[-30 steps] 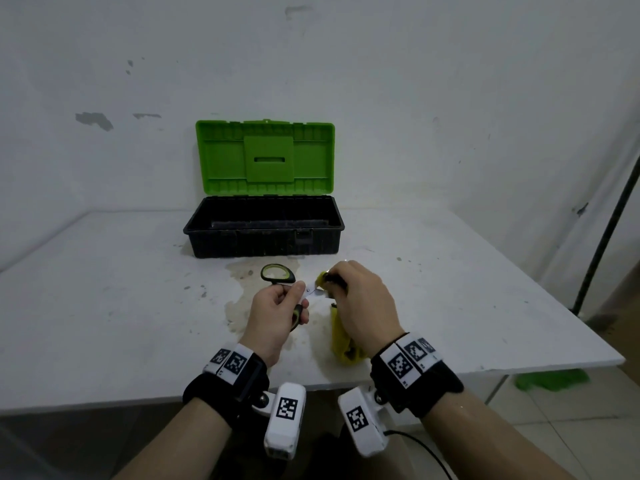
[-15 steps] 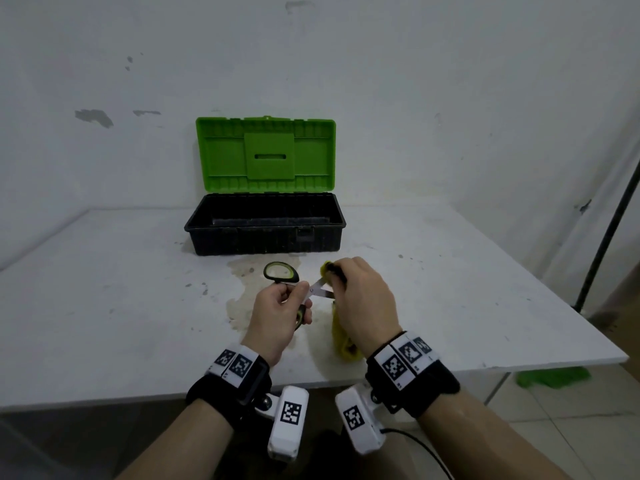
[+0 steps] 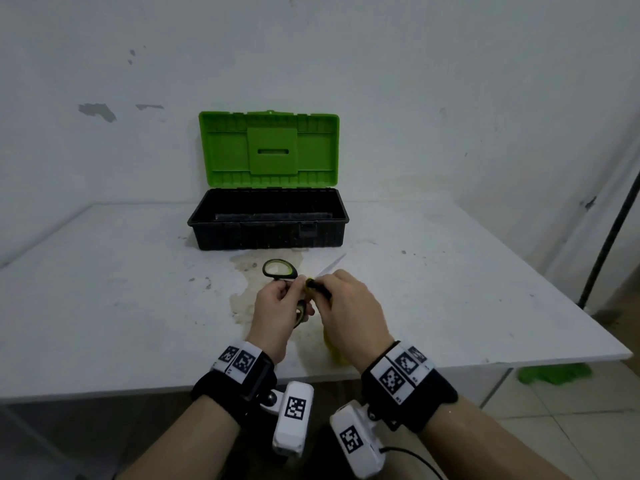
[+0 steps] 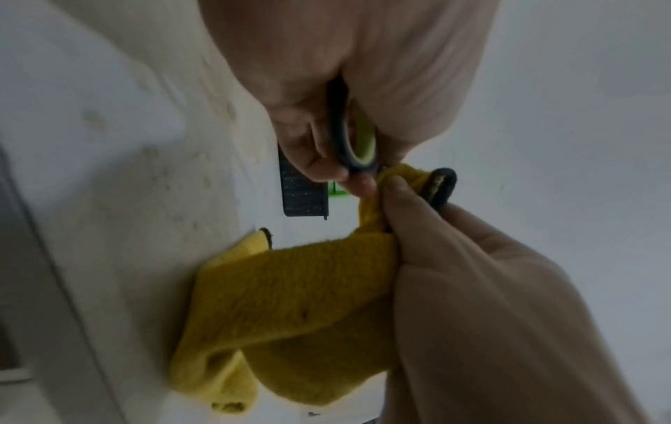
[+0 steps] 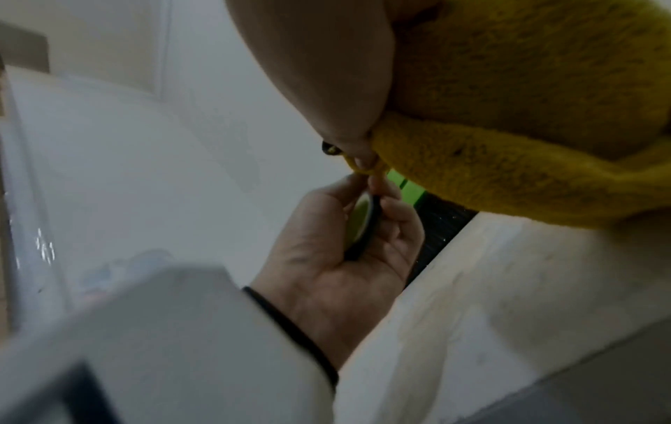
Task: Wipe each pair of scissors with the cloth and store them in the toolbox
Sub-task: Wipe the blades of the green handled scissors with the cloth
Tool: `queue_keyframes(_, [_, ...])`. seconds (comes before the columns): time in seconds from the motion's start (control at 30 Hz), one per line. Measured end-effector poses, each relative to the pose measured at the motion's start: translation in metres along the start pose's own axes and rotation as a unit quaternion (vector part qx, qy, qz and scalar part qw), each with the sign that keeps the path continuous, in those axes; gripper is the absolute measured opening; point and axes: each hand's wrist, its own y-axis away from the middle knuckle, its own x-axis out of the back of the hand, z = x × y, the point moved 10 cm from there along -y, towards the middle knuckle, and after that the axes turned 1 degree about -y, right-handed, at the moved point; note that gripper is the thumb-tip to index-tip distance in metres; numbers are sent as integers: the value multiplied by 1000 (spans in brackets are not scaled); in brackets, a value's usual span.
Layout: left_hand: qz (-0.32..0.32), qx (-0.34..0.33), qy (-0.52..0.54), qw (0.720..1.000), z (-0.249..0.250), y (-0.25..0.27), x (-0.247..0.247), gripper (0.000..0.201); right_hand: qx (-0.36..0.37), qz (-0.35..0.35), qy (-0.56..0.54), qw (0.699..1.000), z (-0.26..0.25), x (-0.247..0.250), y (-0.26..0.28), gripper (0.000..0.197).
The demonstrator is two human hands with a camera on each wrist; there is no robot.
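1 scissors [image 3: 281, 271], 1 cloth [image 4: 290, 301], 1 toolbox [image 3: 268, 230].

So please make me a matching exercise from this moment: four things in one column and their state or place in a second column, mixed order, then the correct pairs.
Things:
1. toolbox
2. cloth
3. scissors
4. table

States:
A. held at the handles by the left hand
B. stained in front of the box
C. lid up, at the back of the table
D. yellow, gripped by the right hand

Pairs: 1-C, 2-D, 3-A, 4-B
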Motion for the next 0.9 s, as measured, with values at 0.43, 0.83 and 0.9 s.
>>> queue_keyframes(0.43, [12,47,67,997,-10,0,3,25,51,-28,9,998,-12,1,-1,19])
queue_keyframes(0.83, [-82,68,142,984,-11,6,-14,14,16,13,-23,1000,7,11,-6,17])
queue_keyframes(0.9, [-72,56,131,987,-10,5,-13,14,17,21,-24,999,7,14,-8,17])
